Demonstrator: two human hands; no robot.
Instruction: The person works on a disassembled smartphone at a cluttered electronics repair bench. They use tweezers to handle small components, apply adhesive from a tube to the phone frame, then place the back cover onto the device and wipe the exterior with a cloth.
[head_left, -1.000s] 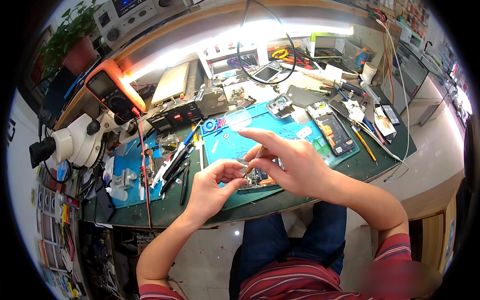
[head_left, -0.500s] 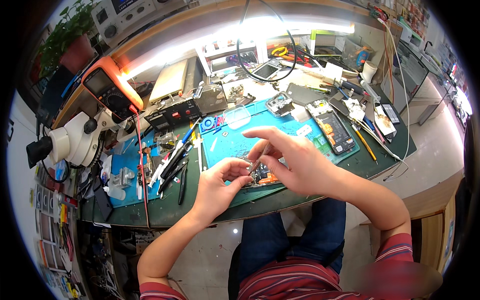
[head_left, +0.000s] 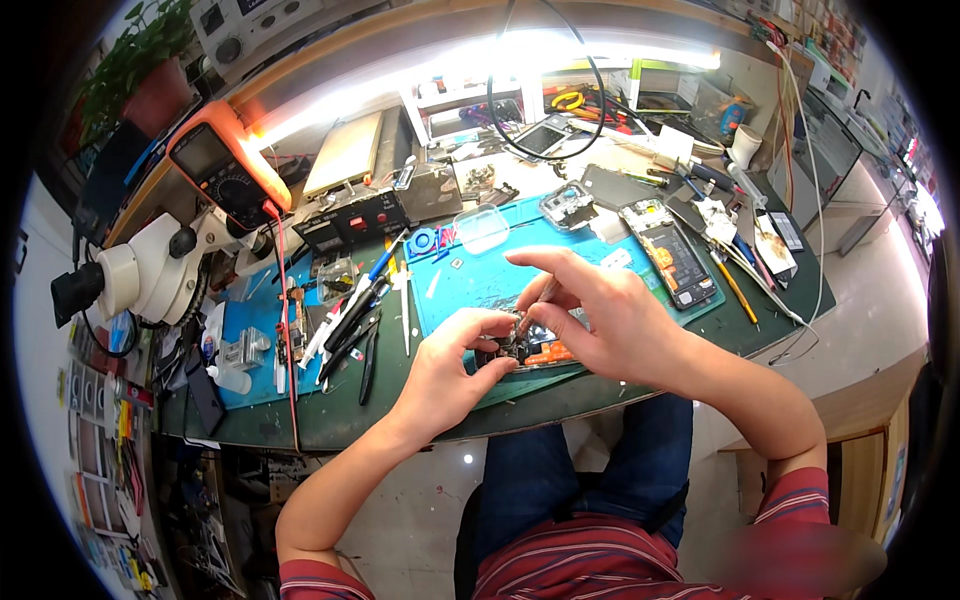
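Observation:
A disassembled phone (head_left: 548, 354) with orange parts lies at the front edge of the blue work mat (head_left: 480, 285). My left hand (head_left: 445, 368) is curled round the phone's left end, its thumb on the near side and forefinger on the far side. Above the phone, my right hand (head_left: 615, 325) pinches a slim, small tool (head_left: 546, 292) between thumb and fingers, with its tip pointing down at the phone. The forefinger of that hand arches out over the mat. The tool's exact kind is too small to tell, and my fingers partly cover the phone.
A second opened phone (head_left: 668, 255) lies to the right, with a yellow-handled tool (head_left: 735, 288) beyond it. Pens and black tweezers (head_left: 368, 362) lie at left, near an orange multimeter (head_left: 228, 165) and a white microscope (head_left: 150, 275). A clear plastic box (head_left: 481, 230) stands behind.
My left thumb and forefinger have parted and come down round the phone's end. My right hand, still pinching the slim tool, has drawn slightly right. The view has shifted a little.

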